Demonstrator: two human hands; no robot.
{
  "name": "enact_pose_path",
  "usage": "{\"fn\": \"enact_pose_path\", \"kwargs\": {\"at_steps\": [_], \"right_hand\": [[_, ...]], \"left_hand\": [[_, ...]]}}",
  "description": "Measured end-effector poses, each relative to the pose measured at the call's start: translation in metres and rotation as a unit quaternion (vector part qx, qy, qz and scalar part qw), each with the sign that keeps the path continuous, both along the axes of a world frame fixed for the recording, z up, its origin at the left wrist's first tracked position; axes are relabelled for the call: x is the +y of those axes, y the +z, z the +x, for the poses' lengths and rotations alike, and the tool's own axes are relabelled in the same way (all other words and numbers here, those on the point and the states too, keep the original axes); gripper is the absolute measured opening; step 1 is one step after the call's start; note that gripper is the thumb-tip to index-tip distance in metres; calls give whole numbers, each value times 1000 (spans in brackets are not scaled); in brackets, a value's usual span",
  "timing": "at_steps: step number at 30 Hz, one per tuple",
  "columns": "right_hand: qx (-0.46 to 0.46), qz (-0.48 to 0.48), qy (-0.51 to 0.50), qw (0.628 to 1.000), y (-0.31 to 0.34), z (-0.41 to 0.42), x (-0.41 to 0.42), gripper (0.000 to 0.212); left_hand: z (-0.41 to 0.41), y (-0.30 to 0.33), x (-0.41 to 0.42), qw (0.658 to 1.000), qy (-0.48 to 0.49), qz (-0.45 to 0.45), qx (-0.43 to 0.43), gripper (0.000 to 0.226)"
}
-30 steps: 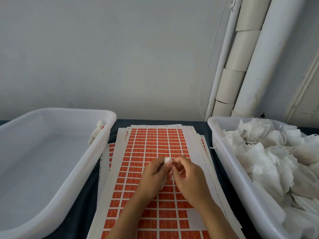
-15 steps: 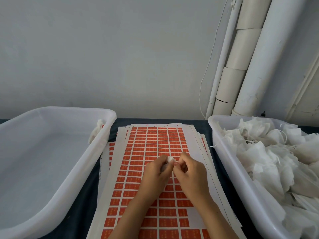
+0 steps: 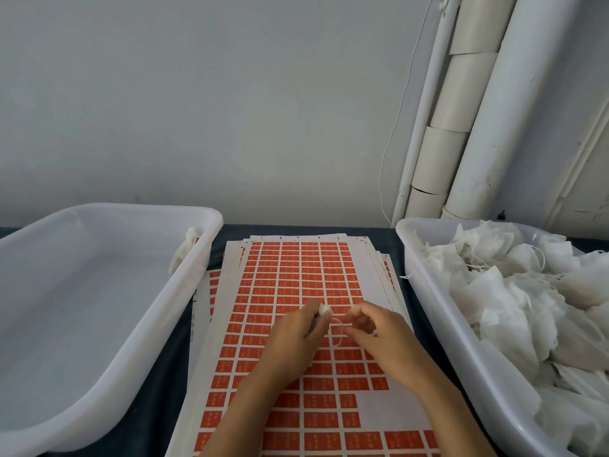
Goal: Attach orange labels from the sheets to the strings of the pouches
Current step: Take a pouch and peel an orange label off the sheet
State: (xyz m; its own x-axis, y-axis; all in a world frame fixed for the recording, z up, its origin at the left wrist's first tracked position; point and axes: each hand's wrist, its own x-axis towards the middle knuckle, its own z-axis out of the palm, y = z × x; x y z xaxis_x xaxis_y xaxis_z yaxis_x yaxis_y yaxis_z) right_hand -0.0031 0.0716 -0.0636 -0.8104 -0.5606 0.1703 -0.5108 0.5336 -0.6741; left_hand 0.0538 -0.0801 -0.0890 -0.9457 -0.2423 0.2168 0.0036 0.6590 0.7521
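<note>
Head view is showing me the fingers first: those of the left hand (image 3: 296,338) are curling round a small white pouch (image 3: 324,310), bunched so only its top is peeking out above the knuckles, while the right hand (image 3: 379,331) is pinching the pouch's thin white string (image 3: 339,328), which is looping slack between the two hands. Both are hovering just above the top label sheet (image 3: 296,285) — I am reading this as the string being drawn out and straightened, ready for a label. I am judging that the next move is calling for one hand to free itself and peel an orange label from the sheet while the string stays taut. Outward, the right tub (image 3: 428,291) is holding a heap of pouches, and the left tub (image 3: 184,291) is showing only one at its far corner. I am not managing to tell whether a label is already on the string — the fingertips are hiding it — and the pouch body is mostly covered.
</note>
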Motion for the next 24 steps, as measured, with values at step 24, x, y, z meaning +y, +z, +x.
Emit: {"fn": "enact_pose_path", "kwargs": {"at_steps": [24], "right_hand": [[124, 187, 138, 965, -2, 29, 67, 35]], "left_hand": [[4, 3, 3, 997, -32, -22, -60, 27]]}}
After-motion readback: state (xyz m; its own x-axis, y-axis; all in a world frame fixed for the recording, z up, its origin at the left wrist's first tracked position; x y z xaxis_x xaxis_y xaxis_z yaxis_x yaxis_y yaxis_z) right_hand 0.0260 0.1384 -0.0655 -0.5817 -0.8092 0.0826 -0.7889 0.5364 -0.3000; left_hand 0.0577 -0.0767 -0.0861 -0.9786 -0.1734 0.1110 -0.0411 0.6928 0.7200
